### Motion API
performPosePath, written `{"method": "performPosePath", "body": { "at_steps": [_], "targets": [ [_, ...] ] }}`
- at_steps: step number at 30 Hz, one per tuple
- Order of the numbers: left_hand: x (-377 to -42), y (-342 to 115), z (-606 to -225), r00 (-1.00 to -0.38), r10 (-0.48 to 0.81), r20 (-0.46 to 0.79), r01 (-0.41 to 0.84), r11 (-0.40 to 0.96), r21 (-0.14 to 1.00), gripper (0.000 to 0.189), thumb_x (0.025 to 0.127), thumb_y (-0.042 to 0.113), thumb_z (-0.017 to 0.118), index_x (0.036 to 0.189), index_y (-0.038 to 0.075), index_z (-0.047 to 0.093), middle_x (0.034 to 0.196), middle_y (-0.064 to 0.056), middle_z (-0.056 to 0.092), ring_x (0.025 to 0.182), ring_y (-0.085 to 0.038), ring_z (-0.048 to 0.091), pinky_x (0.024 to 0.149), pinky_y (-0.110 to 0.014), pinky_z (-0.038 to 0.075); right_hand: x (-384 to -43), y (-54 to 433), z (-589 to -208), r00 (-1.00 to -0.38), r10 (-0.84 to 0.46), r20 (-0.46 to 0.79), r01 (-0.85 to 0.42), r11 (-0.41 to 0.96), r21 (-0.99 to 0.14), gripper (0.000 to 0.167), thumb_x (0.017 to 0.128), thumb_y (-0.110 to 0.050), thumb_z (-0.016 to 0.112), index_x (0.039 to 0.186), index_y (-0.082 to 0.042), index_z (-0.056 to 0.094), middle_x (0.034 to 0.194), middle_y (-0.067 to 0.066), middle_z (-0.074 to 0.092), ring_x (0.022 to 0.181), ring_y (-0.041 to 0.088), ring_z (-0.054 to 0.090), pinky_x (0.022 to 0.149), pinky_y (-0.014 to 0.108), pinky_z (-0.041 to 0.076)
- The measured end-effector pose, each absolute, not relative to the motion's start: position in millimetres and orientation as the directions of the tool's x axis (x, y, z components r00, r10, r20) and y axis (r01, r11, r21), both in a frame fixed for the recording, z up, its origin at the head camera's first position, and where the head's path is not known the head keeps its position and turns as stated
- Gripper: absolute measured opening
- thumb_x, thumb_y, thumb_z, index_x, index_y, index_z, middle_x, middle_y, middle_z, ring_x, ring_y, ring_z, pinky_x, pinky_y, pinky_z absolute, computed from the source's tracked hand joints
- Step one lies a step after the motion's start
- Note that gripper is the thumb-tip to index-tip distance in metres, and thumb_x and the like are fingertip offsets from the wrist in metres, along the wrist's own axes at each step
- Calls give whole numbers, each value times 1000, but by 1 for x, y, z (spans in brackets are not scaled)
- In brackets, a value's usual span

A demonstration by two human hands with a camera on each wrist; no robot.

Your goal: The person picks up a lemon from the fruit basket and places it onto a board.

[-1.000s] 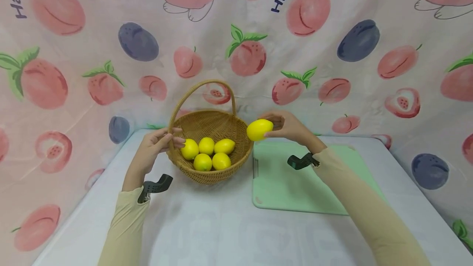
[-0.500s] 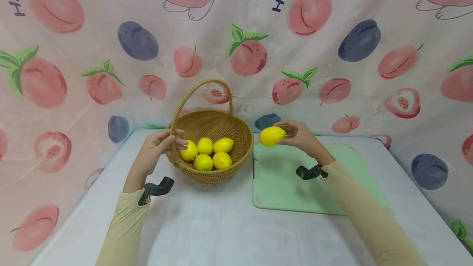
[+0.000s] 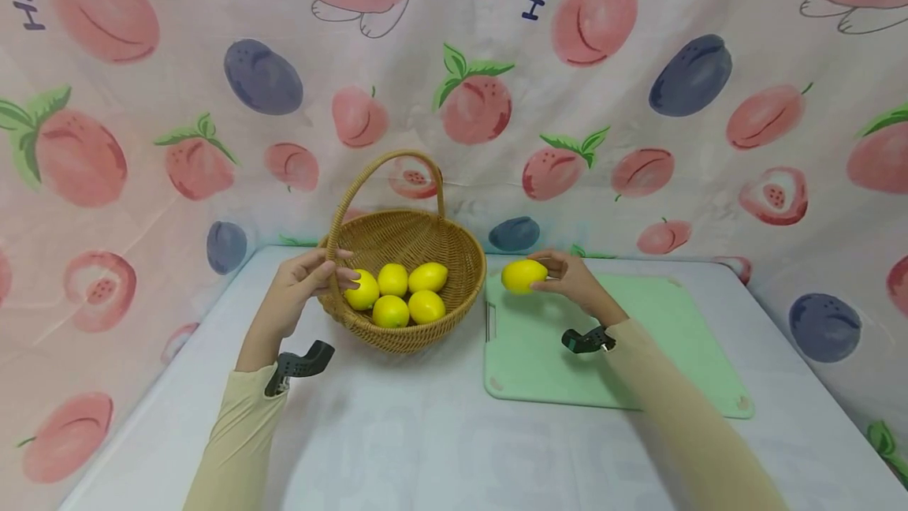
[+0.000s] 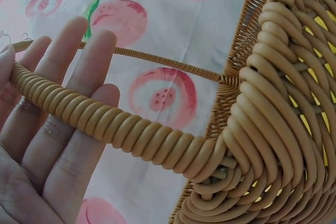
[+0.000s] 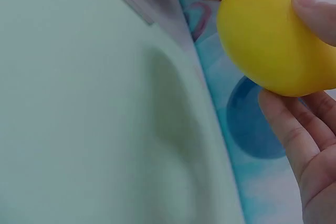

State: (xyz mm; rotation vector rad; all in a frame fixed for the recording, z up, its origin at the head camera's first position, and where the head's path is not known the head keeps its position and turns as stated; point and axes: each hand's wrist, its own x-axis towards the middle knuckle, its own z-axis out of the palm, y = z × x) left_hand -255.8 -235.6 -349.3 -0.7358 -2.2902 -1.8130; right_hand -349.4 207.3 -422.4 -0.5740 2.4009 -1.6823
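A yellow lemon (image 3: 523, 277) is pinched between the thumb and fingertips of my right hand (image 3: 573, 284), above the back left corner of a pale green cutting board (image 3: 589, 345). Its shadow falls on the board (image 5: 131, 129) in the right wrist view. My left hand (image 3: 301, 286) holds the handle (image 4: 121, 121) of a wicker basket (image 3: 397, 341), with the fingers behind it and the thumb at its near side. Several lemons (image 3: 427, 307) lie inside the basket; the leftmost is partly covered by the left fingers.
A white cloth covers the table (image 3: 426, 440). Behind it hangs a fruit-print curtain (image 3: 440, 61) close to the basket. The cutting board lies just right of the basket, with a slotted handle (image 3: 491, 322) on its left edge.
My right hand has carried the lemon right, away from the basket's rim, and then lower over the board. The left hand has stayed at the handle, and the basket has shifted very slightly.
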Motion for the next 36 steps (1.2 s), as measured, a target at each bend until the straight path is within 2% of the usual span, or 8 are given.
{"method": "performPosePath", "body": {
  "at_steps": [8, 13, 20, 29, 31, 35, 36],
  "targets": [
    [-255, -237, -350, -871, 291, 395, 451, 157, 879, 24, 101, 13, 41, 111, 16, 62, 88, 9, 73, 81, -10, 71, 77, -24, 55, -355, 209, -439, -914, -397, 82, -202, 271, -941, 58, 82, -15, 72, 133, -2, 48, 140, 19, 47, 132, 35, 42, 87, 19, 51],
    [-255, -238, -350, -873, 289, 392, 447, 157, 880, 24, 101, 12, 41, 111, 17, 62, 87, 10, 73, 80, -10, 71, 77, -24, 55, -357, 210, -445, -917, -392, 73, -193, 275, -942, 58, 82, -13, 72, 133, 0, 47, 138, 21, 48, 130, 34, 44, 88, 19, 50],
    [-254, -239, -351, -877, 281, 389, 444, 163, 881, 24, 101, 12, 41, 110, 17, 63, 86, 10, 73, 81, -11, 71, 75, -24, 55, -359, 211, -451, -917, -393, 65, -183, 272, -945, 54, 81, -13, 73, 129, -3, 51, 136, 21, 50, 120, 15, 54, 87, 20, 51],
    [-254, -239, -352, -881, 273, 385, 441, 181, 879, 24, 101, 13, 41, 110, 16, 63, 85, 10, 73, 82, -9, 70, 74, -23, 54, -363, 217, -453, -900, -436, 14, -155, 290, -944, 55, 84, -16, 70, 133, -4, 47, 138, 22, 48, 112, 3, 56, 85, 20, 51],
    [-254, -239, -352, -882, 272, 386, 441, 183, 879, 24, 101, 13, 41, 109, 15, 63, 85, 10, 73, 82, -9, 70, 73, -23, 54, -365, 220, -454, -895, -445, -7, -143, 303, -942, 56, 84, -16, 70, 133, -4, 46, 138, 22, 48, 110, 4, 56, 85, 20, 51],
    [-254, -238, -352, -882, 268, 387, 442, 185, 878, 24, 101, 13, 41, 109, 15, 63, 85, 11, 73, 82, -9, 70, 73, -23, 54, -368, 225, -453, -882, -471, -35, -131, 317, -939, 58, 85, -17, 70, 135, -2, 45, 139, 23, 46, 117, 15, 55, 86, 20, 51],
    [-254, -238, -352, -883, 266, 387, 442, 187, 877, 24, 101, 13, 41, 109, 15, 63, 84, 11, 73, 81, -9, 70, 73, -23, 54, -368, 226, -453, -878, -478, -39, -131, 318, -939, 59, 85, -17, 70, 135, -1, 44, 139, 23, 45, 117, 14, 55, 86, 20, 50]
  ]
}}
